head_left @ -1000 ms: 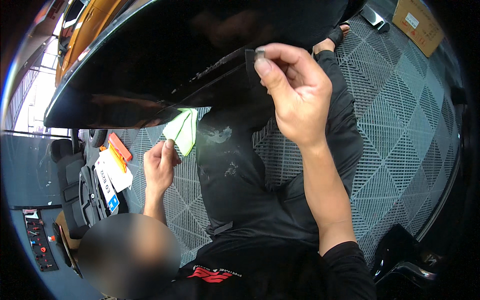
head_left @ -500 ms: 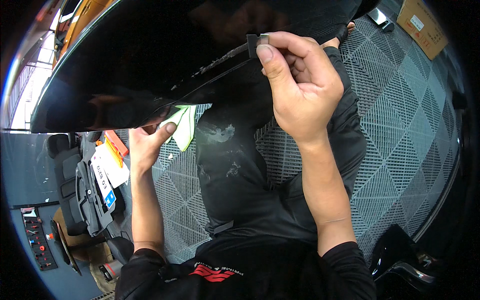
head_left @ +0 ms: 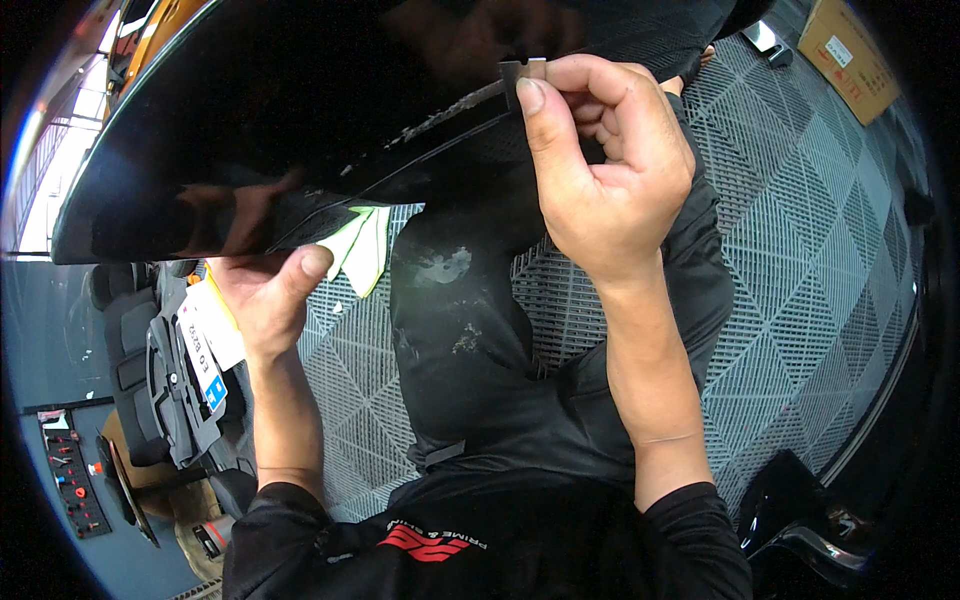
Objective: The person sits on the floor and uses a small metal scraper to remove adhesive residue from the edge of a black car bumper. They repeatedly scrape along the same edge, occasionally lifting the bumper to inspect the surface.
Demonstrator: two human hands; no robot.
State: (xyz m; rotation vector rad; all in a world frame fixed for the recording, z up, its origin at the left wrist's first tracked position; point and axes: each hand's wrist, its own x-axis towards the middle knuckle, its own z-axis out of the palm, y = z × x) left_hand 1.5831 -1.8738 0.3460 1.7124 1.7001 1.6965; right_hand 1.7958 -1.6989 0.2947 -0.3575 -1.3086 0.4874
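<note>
The right hand point(head_left: 622, 180) pinches a small blade point(head_left: 510, 86) in its fingers at the upper end of the pale streak point(head_left: 440, 115) on the black panel point(head_left: 260, 120); a low, even angle should spare the gloss. The left hand point(head_left: 268, 302) (fingers part-hidden, grip unclear), by the lower edge, could steady it.

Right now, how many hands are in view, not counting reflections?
2: the left hand, partly hidden, at the lower edge of the glossy black panel; the right hand pinching a small flat tool.
</note>
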